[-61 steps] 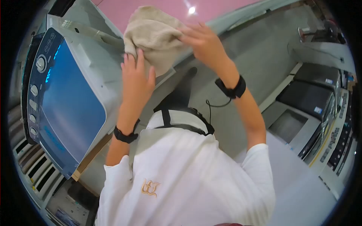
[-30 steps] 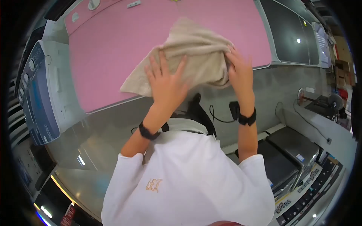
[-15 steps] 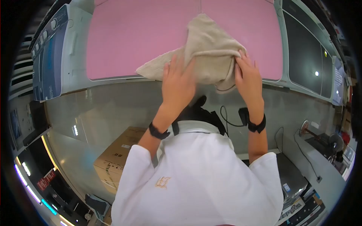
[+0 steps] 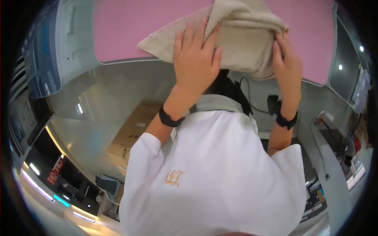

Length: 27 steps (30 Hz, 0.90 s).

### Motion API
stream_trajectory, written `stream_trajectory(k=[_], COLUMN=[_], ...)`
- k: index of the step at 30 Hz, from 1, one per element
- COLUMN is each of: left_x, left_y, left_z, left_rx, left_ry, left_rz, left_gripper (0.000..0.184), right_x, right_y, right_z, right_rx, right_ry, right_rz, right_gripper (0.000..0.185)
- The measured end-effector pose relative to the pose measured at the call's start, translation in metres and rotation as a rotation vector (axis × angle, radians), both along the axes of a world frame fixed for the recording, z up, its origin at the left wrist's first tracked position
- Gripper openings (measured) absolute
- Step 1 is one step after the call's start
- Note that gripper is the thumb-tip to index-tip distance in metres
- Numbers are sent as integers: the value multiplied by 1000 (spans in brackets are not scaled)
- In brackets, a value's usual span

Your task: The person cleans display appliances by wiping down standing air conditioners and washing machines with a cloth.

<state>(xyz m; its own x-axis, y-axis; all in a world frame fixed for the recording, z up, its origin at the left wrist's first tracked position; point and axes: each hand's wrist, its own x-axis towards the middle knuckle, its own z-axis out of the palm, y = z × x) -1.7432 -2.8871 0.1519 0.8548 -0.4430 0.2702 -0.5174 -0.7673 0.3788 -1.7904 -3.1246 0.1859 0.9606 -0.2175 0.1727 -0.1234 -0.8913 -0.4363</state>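
Fingers spread, the left hand (image 4: pixel 196 59) lies palm-down on a beige cloth (image 4: pixel 244 47); the right hand (image 4: pixel 288 61) touches its right edge, fingers close together, though whether they pinch it cannot be told. The rumpled cloth rests on a pink surface (image 4: pixel 134 27), near a blue-topped appliance (image 4: pixel 44 65) and, below, a cardboard box (image 4: pixel 136 126).

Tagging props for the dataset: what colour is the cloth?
The cloth is beige, showing best in the head view.
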Motion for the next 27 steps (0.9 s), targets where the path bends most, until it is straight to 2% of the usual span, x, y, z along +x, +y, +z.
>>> stream_trajectory(k=[1, 4, 7, 9, 12, 15, 19, 23, 25, 27], left_x=[9, 22, 39, 45, 42, 38, 37, 37, 36, 37], left_y=[2, -15, -21, -25, -28, -28, -35, -30, -18, -1], left_z=[0, 5, 17, 20, 18, 19, 12, 7, 10, 8], left_rx=[-10, 7, 102, 144, 120, 178, 173, 110, 135, 40], left_ry=[13, 6, -34, -42, 117, -7, -23, -47, -68, 13], left_rz=[-1, -19, -61, -61, -51, -33, 38, -3, -52, -115], left_gripper=[59, 59, 57, 55, 64, 65, 65, 66, 69, 69], right_x=[19, 52, 71, 71, 74, 77, 84, 70, 52, 47], right_y=[3, 38, 65, 66, 53, 53, 66, 61, 64, 58], right_z=[-1, 1, 3, 8, -2, -4, 18, 14, 10, 15], right_rx=[-87, -111, 27, 55, 105, 120, 217, 157, 143, 128], right_ry=[-52, -61, -114, -37, -107, -136, -65, -47, -78, -43], right_rz=[11, -49, -15, -63, -14, 17, 11, 85, 229, 326], right_gripper=[35, 33, 42, 41, 40, 39, 35, 30, 30, 29])
